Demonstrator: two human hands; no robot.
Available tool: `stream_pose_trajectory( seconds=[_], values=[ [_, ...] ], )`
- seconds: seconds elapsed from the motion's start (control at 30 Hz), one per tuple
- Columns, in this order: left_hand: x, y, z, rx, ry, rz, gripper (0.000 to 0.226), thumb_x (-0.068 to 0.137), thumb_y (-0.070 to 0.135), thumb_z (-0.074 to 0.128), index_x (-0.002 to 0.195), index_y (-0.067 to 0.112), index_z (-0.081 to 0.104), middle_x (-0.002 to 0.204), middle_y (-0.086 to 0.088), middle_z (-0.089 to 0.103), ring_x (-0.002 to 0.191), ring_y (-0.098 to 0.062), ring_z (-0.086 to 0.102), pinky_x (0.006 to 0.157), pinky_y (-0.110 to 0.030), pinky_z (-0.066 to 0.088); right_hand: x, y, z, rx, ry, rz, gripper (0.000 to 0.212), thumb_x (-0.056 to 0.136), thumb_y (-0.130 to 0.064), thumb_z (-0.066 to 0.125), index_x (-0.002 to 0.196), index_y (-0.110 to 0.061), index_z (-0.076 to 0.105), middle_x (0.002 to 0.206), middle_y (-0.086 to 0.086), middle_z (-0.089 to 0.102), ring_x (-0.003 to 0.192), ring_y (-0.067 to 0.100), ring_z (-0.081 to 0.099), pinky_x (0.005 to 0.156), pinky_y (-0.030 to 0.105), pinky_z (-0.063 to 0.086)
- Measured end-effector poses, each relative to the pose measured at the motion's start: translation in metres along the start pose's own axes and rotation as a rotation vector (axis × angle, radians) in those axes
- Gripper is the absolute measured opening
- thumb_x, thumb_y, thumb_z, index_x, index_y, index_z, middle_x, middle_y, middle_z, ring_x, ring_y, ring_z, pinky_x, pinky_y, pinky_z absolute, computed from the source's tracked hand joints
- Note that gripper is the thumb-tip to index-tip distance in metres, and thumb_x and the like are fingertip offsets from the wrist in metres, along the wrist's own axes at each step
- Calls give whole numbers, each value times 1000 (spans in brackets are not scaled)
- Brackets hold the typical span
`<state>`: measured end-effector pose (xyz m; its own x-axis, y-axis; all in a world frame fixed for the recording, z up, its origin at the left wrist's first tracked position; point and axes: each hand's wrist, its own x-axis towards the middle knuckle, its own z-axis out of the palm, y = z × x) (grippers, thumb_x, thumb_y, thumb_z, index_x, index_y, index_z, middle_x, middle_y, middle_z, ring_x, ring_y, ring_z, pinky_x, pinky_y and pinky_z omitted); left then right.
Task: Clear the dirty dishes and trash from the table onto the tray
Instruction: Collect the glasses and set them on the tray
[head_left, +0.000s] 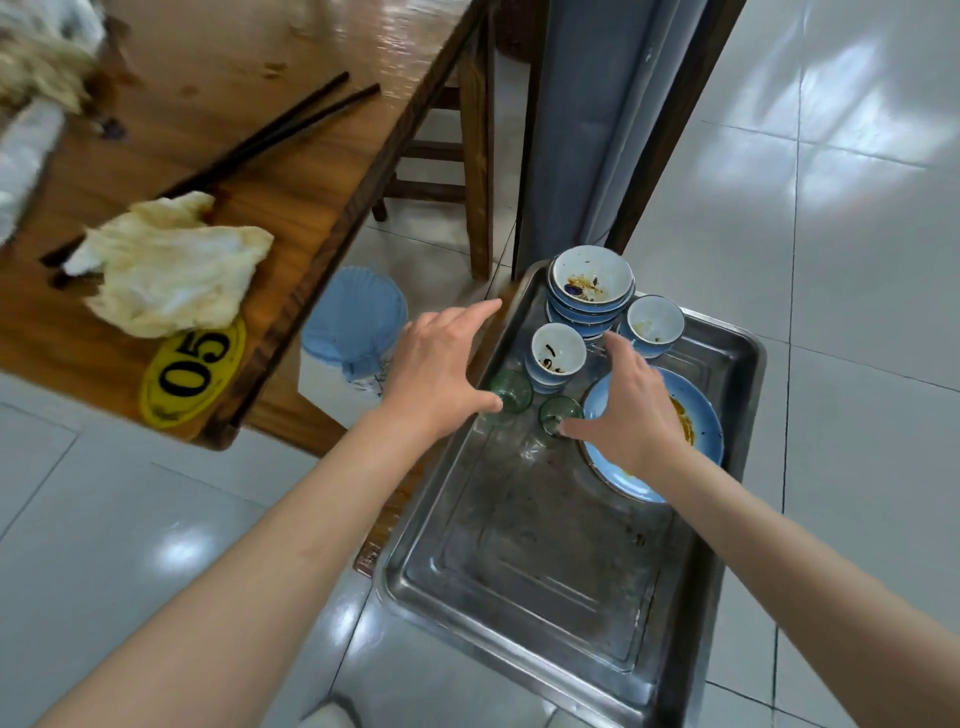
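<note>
- Two chopsticks, dark, lie crossed on the wooden table at far left; their near ends run under a crumpled, stained napkin.
- Yellow oval tag reading "05" sits at the table's near edge, just below the napkin.
- Blue scallop-rimmed bin stands on the tiled floor between table and tray.
- Left hand: fingers spread and straight, gripping nothing, hovering over the tray's left rim; thumb tip beside a green glass.
- Steel tray: near half bare metal, dishes grouped at the far end.
- Second green glass stands just right of the first; a soiled blue-and-white cup behind both.
- Stack of blue bowls in the far corner, top bowl smeared with residue; another cup just to its right.
- Right hand: open, fingers extended, holding nothing, above a sauce-stained blue plate; thumb tip near the second glass.
</note>
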<state>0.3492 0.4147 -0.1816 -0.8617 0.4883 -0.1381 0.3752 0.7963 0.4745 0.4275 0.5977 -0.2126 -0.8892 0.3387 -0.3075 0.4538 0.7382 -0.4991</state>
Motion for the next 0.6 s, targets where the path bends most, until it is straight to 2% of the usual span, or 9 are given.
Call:
stream_pose_trajectory(
  seconds=[0.2,0.33,0.6],
  values=[
    [-41,3,-87,-25,110,81,96,64,35,84,145,26,33,137,1,49,126,-20,40,106,-35,33,-27,-55,-32,53,52,-82,110,59,-32,88,145,-22,20,145,3,39,131,27,35,106,43,32],
    [-70,-10,-147,24,190,116,93,63,44,83,143,27,37,136,4,52,124,-17,45,105,-35,39,-50,-103,-51,78,64,-143,108,59,-27,89,144,-25,22,146,2,38,132,27,34,108,46,32],
    [-105,-80,-261,136,212,64,95,59,52,81,141,27,39,134,2,53,124,-22,45,105,-41,33,-80,-209,-80,70,131,-222,109,60,-24,88,147,-24,22,148,1,35,135,22,31,108,39,29]
  ],
)
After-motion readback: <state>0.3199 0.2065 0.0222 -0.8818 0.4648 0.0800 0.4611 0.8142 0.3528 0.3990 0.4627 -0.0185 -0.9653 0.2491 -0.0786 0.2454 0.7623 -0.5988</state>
